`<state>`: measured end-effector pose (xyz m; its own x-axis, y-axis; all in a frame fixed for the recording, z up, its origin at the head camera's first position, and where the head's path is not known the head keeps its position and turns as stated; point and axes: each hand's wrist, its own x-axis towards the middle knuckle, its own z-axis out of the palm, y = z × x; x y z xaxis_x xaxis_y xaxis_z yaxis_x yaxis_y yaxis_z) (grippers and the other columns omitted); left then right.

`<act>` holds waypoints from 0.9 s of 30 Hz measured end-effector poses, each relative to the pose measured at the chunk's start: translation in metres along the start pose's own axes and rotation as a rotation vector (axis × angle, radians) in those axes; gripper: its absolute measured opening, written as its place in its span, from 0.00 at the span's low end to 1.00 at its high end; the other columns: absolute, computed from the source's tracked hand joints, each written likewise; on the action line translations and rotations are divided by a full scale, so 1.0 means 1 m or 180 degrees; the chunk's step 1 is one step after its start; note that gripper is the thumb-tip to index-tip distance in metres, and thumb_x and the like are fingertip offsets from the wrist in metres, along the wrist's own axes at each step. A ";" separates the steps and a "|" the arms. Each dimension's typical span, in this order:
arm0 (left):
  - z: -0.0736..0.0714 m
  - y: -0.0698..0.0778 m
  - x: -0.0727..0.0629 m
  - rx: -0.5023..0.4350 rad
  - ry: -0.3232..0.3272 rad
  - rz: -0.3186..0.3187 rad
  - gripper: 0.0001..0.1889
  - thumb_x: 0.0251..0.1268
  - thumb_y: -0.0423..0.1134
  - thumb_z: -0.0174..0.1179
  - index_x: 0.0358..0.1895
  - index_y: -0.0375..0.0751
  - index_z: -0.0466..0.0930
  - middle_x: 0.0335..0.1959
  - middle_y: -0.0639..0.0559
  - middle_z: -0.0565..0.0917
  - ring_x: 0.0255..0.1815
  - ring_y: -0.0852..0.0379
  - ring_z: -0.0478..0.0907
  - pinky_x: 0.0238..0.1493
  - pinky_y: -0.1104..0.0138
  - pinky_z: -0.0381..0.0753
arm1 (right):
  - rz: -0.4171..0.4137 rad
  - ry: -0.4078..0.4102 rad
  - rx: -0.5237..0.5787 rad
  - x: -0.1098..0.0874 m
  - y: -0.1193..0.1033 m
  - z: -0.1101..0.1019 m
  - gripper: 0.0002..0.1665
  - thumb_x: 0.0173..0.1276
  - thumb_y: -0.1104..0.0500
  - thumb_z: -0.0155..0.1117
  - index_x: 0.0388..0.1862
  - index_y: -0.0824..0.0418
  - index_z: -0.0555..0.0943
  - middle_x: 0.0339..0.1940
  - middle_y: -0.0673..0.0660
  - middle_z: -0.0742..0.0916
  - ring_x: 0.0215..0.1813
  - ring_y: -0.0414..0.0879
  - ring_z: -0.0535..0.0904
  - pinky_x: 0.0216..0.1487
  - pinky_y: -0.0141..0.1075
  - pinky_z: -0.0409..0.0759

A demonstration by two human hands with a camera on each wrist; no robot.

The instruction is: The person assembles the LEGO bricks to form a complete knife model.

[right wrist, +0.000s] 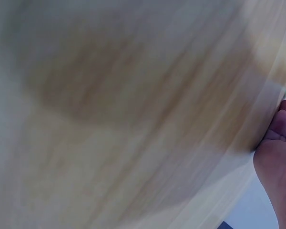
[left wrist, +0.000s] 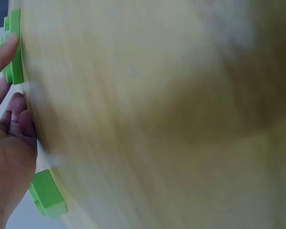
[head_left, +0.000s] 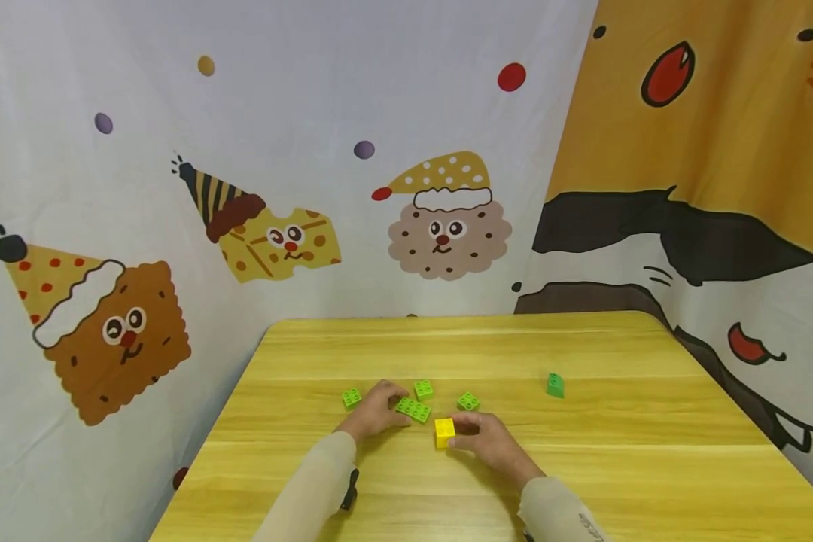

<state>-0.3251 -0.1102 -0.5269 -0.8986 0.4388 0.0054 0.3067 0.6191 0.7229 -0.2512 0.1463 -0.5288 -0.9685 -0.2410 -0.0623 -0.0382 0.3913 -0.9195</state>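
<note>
the right hand (head_left: 488, 443) held the yellow block (head_left: 444, 433) in a narrow pinch from its 3 o'clock side, thumb at the near edge and a finger at the far one. the left hand (head_left: 378, 412) held the long green block (head_left: 413, 409) by its 9 o'clock end, thumb and fingers either side, studs up. that block lay at 10 o'clock from the yellow block, near it but apart. seen from the yellow block, one small green block (head_left: 423, 389) sat at 11 o'clock, a second small block (head_left: 468, 401) at 1, the dark green block (head_left: 555, 385) well off at 2, and a third small block (head_left: 351, 399) between 9 and 10, just past the left hand, all on the surface (head_left: 298, 346).

handling both pieces well, as i judged it, called for a light, even squeeze: the left hand low on the sides, clear of the studs, to steady the longer piece; the right hand keeping the yellow block level, its underside free of fingertips. a grip at one end could have let the longer piece swivel. the small green block stood close enough to be nudged, so short, slow moves suited best.
</note>
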 end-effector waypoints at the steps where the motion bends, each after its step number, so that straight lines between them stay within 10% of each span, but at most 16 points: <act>1: 0.000 0.000 0.000 0.0015 -0.0002 0.0009 0.24 0.59 0.38 0.72 0.59 0.38 0.79 0.50 0.48 0.74 0.52 0.50 0.73 0.59 0.53 0.73 | 0.0001 0.0009 0.0000 0.000 0.000 0.000 0.27 0.61 0.58 0.74 0.59 0.63 0.81 0.53 0.58 0.85 0.54 0.52 0.80 0.56 0.48 0.78; 27: -0.002 0.004 -0.006 0.0255 -0.0098 0.0130 0.17 0.59 0.40 0.73 0.50 0.42 0.83 0.49 0.49 0.72 0.57 0.45 0.69 0.59 0.48 0.71 | 0.0128 0.0198 0.0087 0.004 0.002 -0.002 0.22 0.61 0.63 0.74 0.55 0.65 0.82 0.44 0.53 0.85 0.44 0.47 0.78 0.46 0.40 0.80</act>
<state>-0.3194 -0.1114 -0.5231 -0.8751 0.4838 0.0118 0.3682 0.6498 0.6650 -0.2558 0.1480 -0.5301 -0.9826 -0.1695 -0.0760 0.0069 0.3751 -0.9270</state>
